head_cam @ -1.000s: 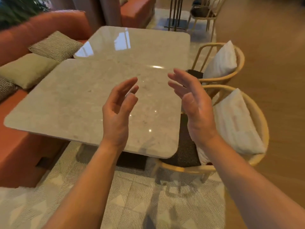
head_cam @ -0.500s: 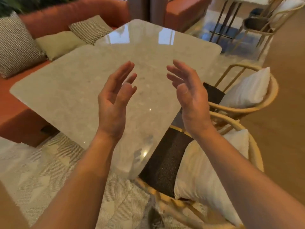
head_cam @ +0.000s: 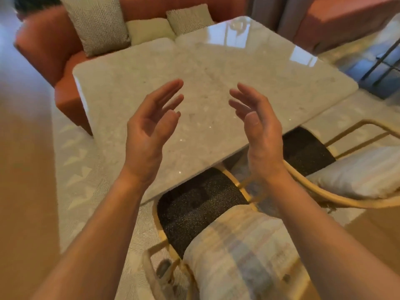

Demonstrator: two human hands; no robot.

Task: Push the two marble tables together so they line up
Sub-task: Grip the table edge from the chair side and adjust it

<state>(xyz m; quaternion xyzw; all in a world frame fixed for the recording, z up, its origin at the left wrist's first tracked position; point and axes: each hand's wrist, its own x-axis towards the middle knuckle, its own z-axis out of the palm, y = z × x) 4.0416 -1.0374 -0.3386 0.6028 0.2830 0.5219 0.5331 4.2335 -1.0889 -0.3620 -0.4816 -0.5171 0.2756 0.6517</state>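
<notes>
Two pale marble tables stand edge to edge; the near table (head_cam: 121,87) fills the middle of the view and the far table (head_cam: 270,61) joins it at the upper right, their tops forming one surface with a faint seam. My left hand (head_cam: 149,128) and my right hand (head_cam: 257,131) hover above the near table's front edge, palms facing each other, fingers apart, holding nothing and not touching the marble.
A wicker chair (head_cam: 194,213) with a dark seat and a pale cushion (head_cam: 238,252) is tucked under the near table below my hands. A second chair (head_cam: 346,176) stands to the right. An orange sofa (head_cam: 49,46) with cushions runs behind the tables.
The view has swung around to the chair side of the tables, so the near chair now lies directly below my arms. Both hands stay raised and open.
</notes>
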